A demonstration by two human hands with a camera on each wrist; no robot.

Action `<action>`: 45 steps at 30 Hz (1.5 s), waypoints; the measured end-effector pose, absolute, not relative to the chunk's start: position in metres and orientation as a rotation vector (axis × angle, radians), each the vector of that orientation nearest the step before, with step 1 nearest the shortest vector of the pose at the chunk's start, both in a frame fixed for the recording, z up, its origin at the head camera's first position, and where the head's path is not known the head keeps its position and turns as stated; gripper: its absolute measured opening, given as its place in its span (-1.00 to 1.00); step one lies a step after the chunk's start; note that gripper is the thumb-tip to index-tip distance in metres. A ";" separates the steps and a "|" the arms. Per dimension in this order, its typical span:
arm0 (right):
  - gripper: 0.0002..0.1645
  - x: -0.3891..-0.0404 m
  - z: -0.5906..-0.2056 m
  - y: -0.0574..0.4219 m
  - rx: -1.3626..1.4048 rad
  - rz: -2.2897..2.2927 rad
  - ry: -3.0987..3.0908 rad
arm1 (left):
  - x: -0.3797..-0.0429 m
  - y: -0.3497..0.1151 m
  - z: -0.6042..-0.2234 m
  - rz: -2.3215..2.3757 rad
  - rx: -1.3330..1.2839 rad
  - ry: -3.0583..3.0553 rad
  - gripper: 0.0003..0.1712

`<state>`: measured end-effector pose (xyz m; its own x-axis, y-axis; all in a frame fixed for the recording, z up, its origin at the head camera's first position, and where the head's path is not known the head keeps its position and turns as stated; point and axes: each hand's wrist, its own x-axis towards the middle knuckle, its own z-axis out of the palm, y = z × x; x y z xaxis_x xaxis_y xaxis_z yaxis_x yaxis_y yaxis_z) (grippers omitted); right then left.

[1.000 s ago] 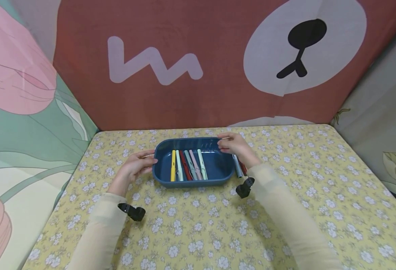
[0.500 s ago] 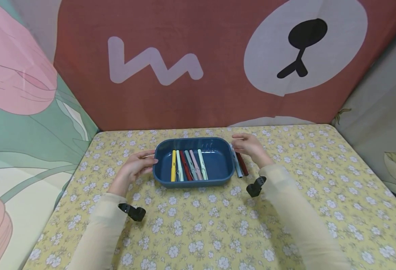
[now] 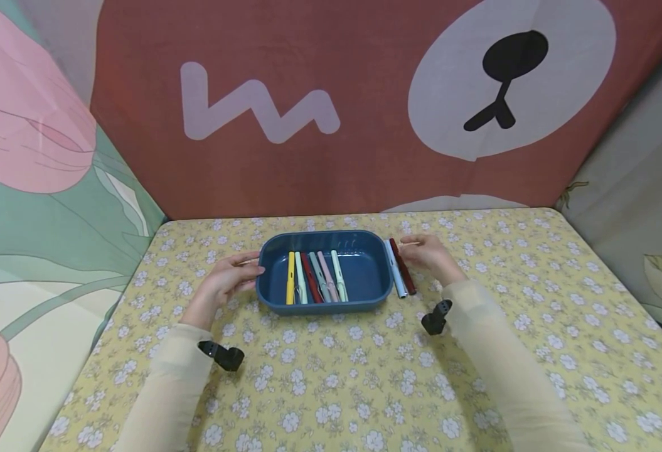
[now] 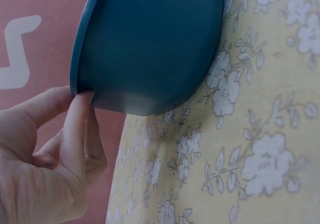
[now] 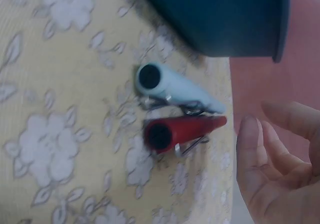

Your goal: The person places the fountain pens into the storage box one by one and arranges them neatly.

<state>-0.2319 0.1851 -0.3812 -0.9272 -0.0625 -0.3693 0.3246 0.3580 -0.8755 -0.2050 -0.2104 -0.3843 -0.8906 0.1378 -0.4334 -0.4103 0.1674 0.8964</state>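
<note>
A deep blue tray [image 3: 364,306] stands on the table, with several coloured pens [image 3: 338,276] lying side by side inside it. My left hand [image 3: 226,277] holds the tray's left end, thumb and fingers at the rim [image 4: 75,78]. Just outside the right end lie two more clipped pens: a light blue pen [image 3: 396,270] and a dark red pen [image 3: 403,267]. Beside the red pen's far end is my right hand [image 3: 428,256], fingers loosely bent and holding nothing. In the right wrist view a gap shows between its thumb [image 5: 250,139] and index finger.
A yellow flowered cloth [image 3: 319,376] covers the table. Behind it hangs a red-brown curtain [image 3: 353,176] with a bear print. A small black wrist camera [image 3: 437,317] sits at the right sleeve, another camera [image 3: 222,355] at the left.
My right hand has moved from the tray's right back corner, rightward and slightly nearer, past the two outside pens, which now show fully. The left hand and tray have stayed put.
</note>
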 end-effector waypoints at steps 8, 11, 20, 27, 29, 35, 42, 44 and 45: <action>-0.39 -0.234 -0.392 0.190 0.253 -1.585 2.270 | -0.205 -0.210 -0.384 1.777 -0.267 2.033 -0.30; -0.39 -0.233 -0.394 0.191 0.240 -1.558 2.285 | -0.206 -0.210 -0.383 1.771 -0.268 2.031 -0.30; -0.39 -0.230 -0.397 0.195 0.208 -1.494 2.301 | -0.206 -0.210 -0.382 1.763 -0.272 2.039 -0.30; -0.36 -0.232 -0.403 0.197 0.202 -1.408 2.324 | -0.206 -0.209 -0.383 1.762 -0.277 2.046 -0.29; -0.38 -0.232 -0.404 0.197 0.201 -1.395 2.334 | -0.207 -0.208 -0.384 1.760 -0.287 2.056 -0.29; -0.43 -0.232 -0.404 0.193 0.207 -1.311 2.398 | -0.207 -0.207 -0.385 1.760 -0.309 2.067 -0.28; -0.45 -0.230 -0.402 0.188 0.206 -1.262 2.446 | -0.207 -0.208 -0.386 1.760 -0.314 2.066 -0.28; -0.46 -0.230 -0.403 0.187 0.211 -1.263 2.456 | -0.207 -0.208 -0.386 1.761 -0.312 2.066 -0.28; -0.47 -0.230 -0.403 0.186 0.210 -1.259 2.462 | -0.207 -0.208 -0.386 1.762 -0.310 2.065 -0.28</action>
<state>-0.2304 0.1865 -0.4032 -0.9217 -0.0339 -0.3864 0.2934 0.5905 -0.7518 -0.2072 -0.2076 -0.3863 -0.8928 0.0919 -0.4409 -0.4210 0.1777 0.8895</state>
